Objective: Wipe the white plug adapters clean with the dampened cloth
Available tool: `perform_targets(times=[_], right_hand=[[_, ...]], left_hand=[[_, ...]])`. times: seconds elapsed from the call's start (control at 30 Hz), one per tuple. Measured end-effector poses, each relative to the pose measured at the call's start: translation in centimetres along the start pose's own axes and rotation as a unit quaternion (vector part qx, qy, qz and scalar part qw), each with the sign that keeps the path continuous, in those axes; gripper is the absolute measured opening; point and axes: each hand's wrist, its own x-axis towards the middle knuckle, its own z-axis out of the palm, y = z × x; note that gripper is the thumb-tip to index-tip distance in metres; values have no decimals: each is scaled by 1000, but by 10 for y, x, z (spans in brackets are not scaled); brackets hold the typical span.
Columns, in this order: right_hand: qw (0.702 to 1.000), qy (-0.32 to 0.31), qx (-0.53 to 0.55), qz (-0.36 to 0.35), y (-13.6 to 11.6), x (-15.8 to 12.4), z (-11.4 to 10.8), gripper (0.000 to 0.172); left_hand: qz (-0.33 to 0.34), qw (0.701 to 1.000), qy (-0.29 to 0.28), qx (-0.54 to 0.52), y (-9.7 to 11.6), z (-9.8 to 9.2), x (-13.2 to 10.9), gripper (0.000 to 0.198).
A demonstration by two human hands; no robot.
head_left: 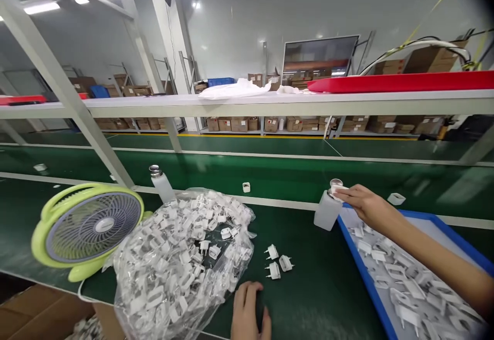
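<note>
My right hand (pixel 363 201) pinches a small white cloth (pixel 338 191) at the top of a white dispenser bottle (pixel 327 211), whose lid is tipped up. At the bottom centre, my left hand (pixel 248 311) rests on the green table with its fingers bent and thumb apart; nothing shows in it. Just above it lie several loose white plug adapters (pixel 273 269). A clear plastic bag (pixel 185 257) full of white plug parts spreads to the left. Under my right forearm is a blue-rimmed tray (pixel 363 278) holding more white parts.
A green fan (pixel 92 229) stands at the left, beside a second bottle (pixel 162 185). Behind the table edge runs a green belt (pixel 285 178) with a few white pieces on it. A raised shelf (pixel 185 104) crosses above, carrying a red tray (pixel 405 83).
</note>
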Motion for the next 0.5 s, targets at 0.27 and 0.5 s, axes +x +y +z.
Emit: perform_targets(times=[0.27,0.5], right_hand=[[999,-11,-38,-5,-6,5,-3,49],[999,-14,-30,4,-14,10,-11,49]], left_hand=[[-46,989,-136,40,42,15,30,56],[88,993,-79,22,24,27,45,39]])
